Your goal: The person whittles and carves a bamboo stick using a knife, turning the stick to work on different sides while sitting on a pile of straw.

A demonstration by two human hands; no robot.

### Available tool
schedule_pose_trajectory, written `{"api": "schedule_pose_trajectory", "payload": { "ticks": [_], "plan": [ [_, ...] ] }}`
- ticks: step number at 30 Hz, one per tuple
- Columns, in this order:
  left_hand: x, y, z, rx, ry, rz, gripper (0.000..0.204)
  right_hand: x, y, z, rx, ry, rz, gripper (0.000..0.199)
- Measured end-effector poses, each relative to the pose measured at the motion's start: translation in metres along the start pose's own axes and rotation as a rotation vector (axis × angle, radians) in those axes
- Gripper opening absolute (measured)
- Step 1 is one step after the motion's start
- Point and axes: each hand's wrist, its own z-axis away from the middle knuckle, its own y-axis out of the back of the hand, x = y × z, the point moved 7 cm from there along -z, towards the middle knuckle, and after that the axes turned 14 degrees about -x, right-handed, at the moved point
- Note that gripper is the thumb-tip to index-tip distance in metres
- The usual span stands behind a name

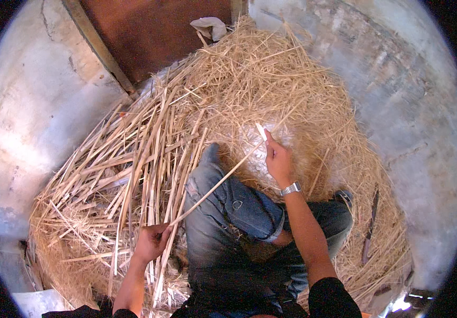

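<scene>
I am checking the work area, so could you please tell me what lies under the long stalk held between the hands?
Under the long stalk a jeans-clad leg shows, with straw around it. The floor beneath is covered.

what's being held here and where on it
A long reed strip: left hand grips its lower end, right hand pinches near its upper tip.

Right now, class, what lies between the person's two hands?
In the head view, a long straw strip runs from the left hand to the right hand, crossing over the jeans-clad knee.
</scene>
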Motion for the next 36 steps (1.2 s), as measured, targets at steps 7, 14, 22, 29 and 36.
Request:
{"api": "schedule_pose_trajectory", "payload": {
  "ticks": [7,14,22,29,36],
  "plan": [
    [-0.001,-0.001,-0.010,0.072,-0.102,-0.151,0.018,0.009,-0.023,0.013,-0.060,-0.005,-0.177,0.041],
    [0.012,0.007,-0.021,0.064,-0.104,-0.187,0.019,0.022,-0.034,0.029,-0.204,-0.103,-0.337,0.038],
    [0.007,0.010,-0.024,0.059,-0.033,-0.162,0.020,0.026,-0.041,0.032,-0.189,-0.087,-0.439,0.037],
    [0.030,-0.004,-0.048,0.078,-0.057,-0.051,0.023,-0.045,-0.058,0.051,-0.393,0.199,-0.386,0.039],
    [0.056,-0.016,-0.075,0.056,-0.078,0.017,0.023,-0.076,-0.077,0.067,-0.412,0.152,-0.463,0.041]
  ]
}}
